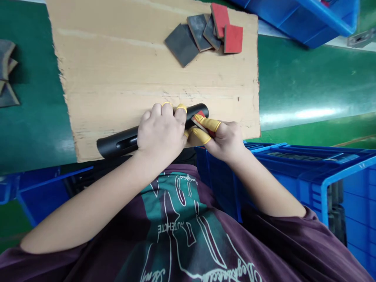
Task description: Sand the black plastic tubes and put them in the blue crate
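Nearest me, my left hand is closed around a black tube, pinning it near the cardboard sheet's front edge so it can't roll. My right hand pinches what looks like a small sanding pad against the tube's right end, its fingers capped in yellow finger cots. A blue plastic crate stands past the sheet's right edge, and grey and red pads lie near its far edge.

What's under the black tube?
A tan board lies under the black tube, but the left hand covers the tube's middle, so what's right beneath there can't be seen.
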The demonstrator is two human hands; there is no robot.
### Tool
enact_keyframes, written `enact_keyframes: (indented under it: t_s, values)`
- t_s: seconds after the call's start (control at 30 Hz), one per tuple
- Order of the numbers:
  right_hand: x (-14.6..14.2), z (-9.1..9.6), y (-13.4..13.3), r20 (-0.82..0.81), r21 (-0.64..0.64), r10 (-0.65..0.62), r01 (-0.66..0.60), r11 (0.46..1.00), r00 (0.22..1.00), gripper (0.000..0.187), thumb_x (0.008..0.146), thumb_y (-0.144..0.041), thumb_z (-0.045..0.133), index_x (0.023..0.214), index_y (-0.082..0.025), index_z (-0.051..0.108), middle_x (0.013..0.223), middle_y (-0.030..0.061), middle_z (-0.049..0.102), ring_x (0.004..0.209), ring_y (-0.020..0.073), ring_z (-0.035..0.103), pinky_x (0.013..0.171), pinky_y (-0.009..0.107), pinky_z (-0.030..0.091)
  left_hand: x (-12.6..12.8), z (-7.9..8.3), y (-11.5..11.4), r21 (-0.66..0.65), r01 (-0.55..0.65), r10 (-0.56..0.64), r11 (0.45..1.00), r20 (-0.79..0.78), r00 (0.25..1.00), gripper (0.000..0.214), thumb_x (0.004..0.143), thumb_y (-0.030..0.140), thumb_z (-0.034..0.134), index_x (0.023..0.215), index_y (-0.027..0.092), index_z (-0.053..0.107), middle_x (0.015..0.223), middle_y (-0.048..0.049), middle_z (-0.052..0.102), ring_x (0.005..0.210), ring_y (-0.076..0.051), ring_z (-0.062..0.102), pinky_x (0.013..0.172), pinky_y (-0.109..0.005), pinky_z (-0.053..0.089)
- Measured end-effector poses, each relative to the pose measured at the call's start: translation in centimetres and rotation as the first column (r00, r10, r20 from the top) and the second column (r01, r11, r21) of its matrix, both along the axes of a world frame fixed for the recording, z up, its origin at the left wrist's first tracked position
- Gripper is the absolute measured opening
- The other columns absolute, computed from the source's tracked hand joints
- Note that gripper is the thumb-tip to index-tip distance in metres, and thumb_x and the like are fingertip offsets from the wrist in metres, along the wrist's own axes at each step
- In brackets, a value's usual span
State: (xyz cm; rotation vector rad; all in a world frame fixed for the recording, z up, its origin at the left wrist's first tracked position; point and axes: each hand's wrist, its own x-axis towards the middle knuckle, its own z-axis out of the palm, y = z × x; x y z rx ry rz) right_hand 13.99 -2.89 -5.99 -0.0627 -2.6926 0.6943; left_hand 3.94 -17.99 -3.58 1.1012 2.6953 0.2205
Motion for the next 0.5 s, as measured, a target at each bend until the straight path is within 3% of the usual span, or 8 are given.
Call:
enact_keyframes:
  t_s: [0.13, 0.3, 0.5]
  values:
    - [-0.4, -1.3, -0.5, -0.086, 0.026, -0.067, 0.07, 0.997, 0.994, 0.035, 0.096, -0.04, 0.055, 0.109, -0.018, 0.079, 0.069, 0.0061, 0.077, 0.055, 0.0181, 0.069, 0.053, 0.029, 0.057, 0.0, 0.2, 0.1, 0.007, -0.018, 0.018, 1.0, 0.03, 0.999, 0.034, 0.086, 0.026, 0.057, 0.118, 0.019, 0.061, 0.115, -0.0151, 0.064, 0.115, -0.034, 0.057, 0.092, -0.044, 0.044]
    - [-1.4, -1.3, -0.5, -0.093, -0.057, -0.15, 0.146, 0.988, 0.984, 0.035, 0.097, -0.04, 0.053, 0.111, -0.019, 0.078, 0.09, 0.0087, 0.082, 0.069, 0.0194, 0.076, 0.063, 0.028, 0.062, 0.1, 0.4, 0.1, -0.018, -0.016, 0.017, 1.0, 0.029, 0.999, 0.034, 0.086, 0.027, 0.057, 0.119, 0.02, 0.06, 0.116, -0.0147, 0.063, 0.116, -0.034, 0.056, 0.092, -0.044, 0.044]
    - [-1.3, -1.3, -1.0, -0.103, -0.027, -0.142, 0.14, 0.99, 0.985, 0.034, 0.098, -0.037, 0.053, 0.109, -0.018, 0.079, 0.087, 0.0094, 0.082, 0.064, 0.0198, 0.076, 0.061, 0.028, 0.062, 0.0, 0.3, 0.2, -0.028, -0.024, 0.025, 0.999, 0.048, 0.999, 0.037, 0.084, 0.027, 0.058, 0.12, 0.019, 0.06, 0.116, -0.0157, 0.062, 0.117, -0.036, 0.055, 0.093, -0.045, 0.043]
